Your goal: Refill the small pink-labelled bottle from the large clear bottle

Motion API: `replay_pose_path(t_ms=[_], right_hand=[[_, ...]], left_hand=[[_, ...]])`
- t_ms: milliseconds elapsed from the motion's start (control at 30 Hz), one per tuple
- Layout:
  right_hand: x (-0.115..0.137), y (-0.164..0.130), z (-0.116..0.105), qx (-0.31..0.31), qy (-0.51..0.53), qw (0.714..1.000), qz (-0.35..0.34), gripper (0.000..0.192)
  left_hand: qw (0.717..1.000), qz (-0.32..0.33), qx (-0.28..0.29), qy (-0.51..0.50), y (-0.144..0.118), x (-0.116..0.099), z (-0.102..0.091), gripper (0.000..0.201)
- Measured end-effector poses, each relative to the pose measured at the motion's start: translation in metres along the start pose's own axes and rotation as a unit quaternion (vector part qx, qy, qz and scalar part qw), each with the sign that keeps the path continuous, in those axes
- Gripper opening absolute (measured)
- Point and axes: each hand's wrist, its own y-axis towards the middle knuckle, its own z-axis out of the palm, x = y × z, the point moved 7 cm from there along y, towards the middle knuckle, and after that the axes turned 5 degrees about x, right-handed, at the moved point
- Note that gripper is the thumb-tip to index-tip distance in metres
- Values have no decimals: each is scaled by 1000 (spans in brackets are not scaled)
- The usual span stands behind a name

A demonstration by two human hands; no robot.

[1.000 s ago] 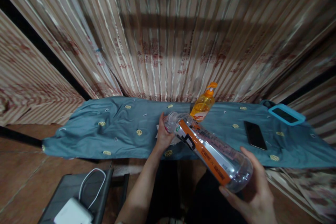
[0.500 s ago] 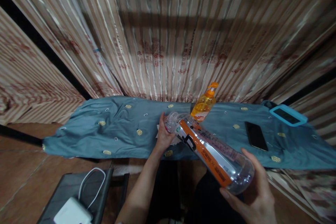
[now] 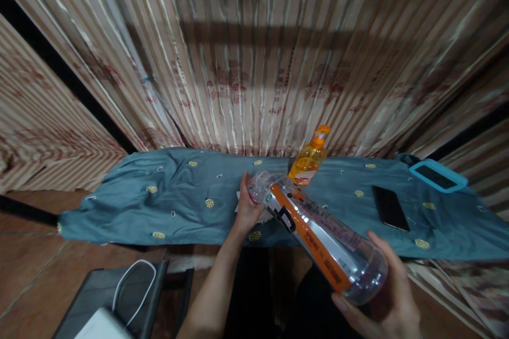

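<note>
I hold a large clear plastic bottle [image 3: 318,233] with an orange and silver label, tilted with its neck pointing away from me over the table. My right hand [image 3: 382,296] cups its base near my lap. My left hand [image 3: 247,206] grips the neck end, above a white cloth or paper [image 3: 264,216] that is mostly hidden under the hand. Just beyond the bottle's neck stands an orange pump bottle [image 3: 308,158] on the teal cloth [image 3: 178,201].
A black phone [image 3: 389,207] lies on the cloth at the right, with a blue-framed device [image 3: 436,175] beyond it. A striped curtain [image 3: 254,53] hangs behind the table. At lower left a dark stool [image 3: 119,302] carries a white charger [image 3: 104,326] and cable.
The view has shifted slightly; the bottle's base and my right hand sit a little lower and farther right. My left hand keeps its hold on the neck.
</note>
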Motion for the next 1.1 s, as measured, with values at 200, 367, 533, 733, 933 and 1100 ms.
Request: replay_pose_path(t_ms=[200, 367, 533, 733, 933, 1100], right_hand=[[-2, -5, 3, 2, -20, 999, -29, 88], [1, -3, 0, 39, -87, 988, -124, 91], [-3, -2, -5, 46, -110, 977, -174, 97], [-5, -4, -1, 26, -83, 988, -126, 90], [-1, -1, -1, 44, -77, 987, -137, 91], [-2, -1, -1, 7, -20, 999, -25, 88]], left_hand=[[1000, -8, -3, 20, -1, -2, -2, 114], [1000, -15, -10, 22, -2, 2, -3, 112], [999, -20, -6, 45, -2, 2, -4, 113], [999, -18, -5, 45, -1, -2, -4, 114], [1000, 0, 3, 19, 0, -2, -2, 116], [1000, -4, 5, 15, 0, 1, -2, 118]])
